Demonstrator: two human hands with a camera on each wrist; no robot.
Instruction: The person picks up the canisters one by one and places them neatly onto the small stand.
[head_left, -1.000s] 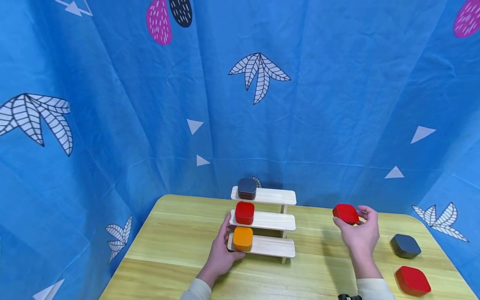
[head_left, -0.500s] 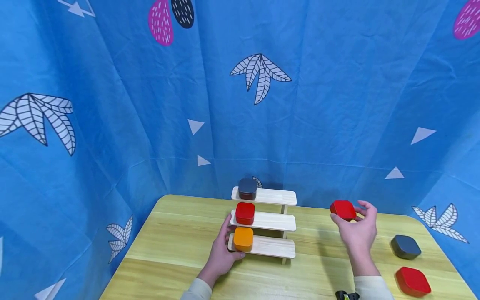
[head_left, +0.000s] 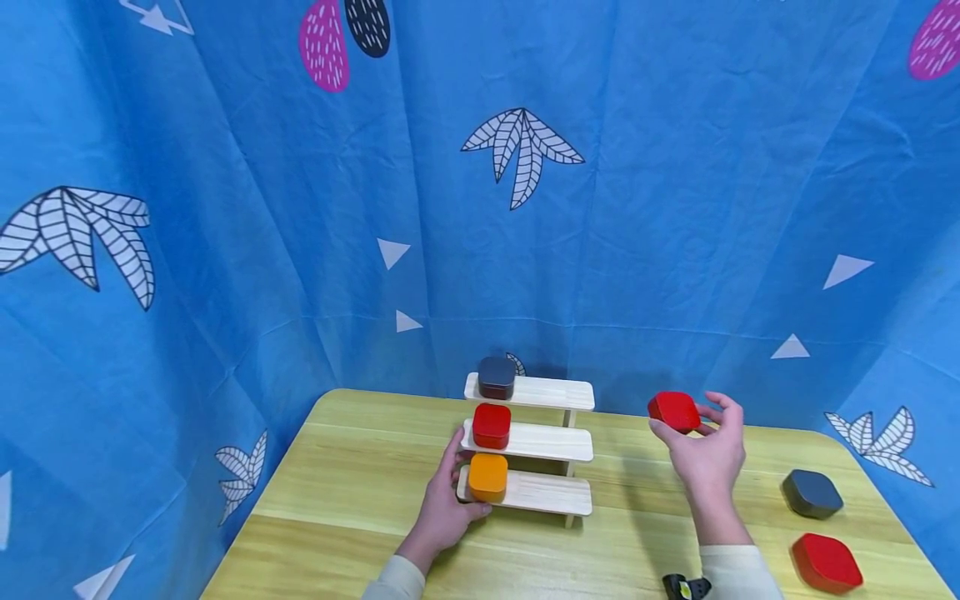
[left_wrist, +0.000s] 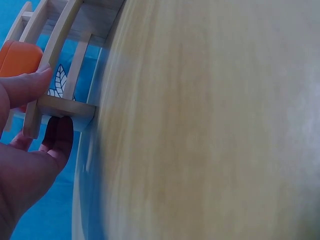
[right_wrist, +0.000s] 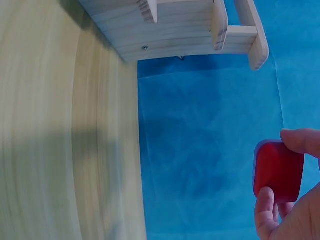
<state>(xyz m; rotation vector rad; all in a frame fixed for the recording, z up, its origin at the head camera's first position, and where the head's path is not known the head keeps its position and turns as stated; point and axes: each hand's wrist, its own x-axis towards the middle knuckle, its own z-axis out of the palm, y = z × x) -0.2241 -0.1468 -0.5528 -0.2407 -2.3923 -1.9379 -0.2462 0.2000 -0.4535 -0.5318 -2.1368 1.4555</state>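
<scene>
A three-tier wooden shelf [head_left: 547, 495] stands toward the back of the table. My left hand [head_left: 441, 512] grips the left end of its lowest tier; in the left wrist view the thumb lies over the board and the fingers curl beneath. From top to bottom, the left ends of the tiers carry a dark grey rounded block [head_left: 497, 379], a red rounded block [head_left: 491, 426] and an orange rounded block [head_left: 487, 478]. Right of the shelf, my right hand [head_left: 708, 454] holds another red rounded block [head_left: 672, 412] in the air, pinched between thumb and fingers.
On the table's right side lie a dark grey block [head_left: 812, 493] and a red block [head_left: 827, 562], apart from each other. A blue patterned curtain [head_left: 675, 208] hangs directly behind the wooden table [head_left: 330, 492].
My right hand has moved a little left and upward with the red block, toward the shelf. The left hand keeps its grip on the shelf, and the other blocks stay put.
</scene>
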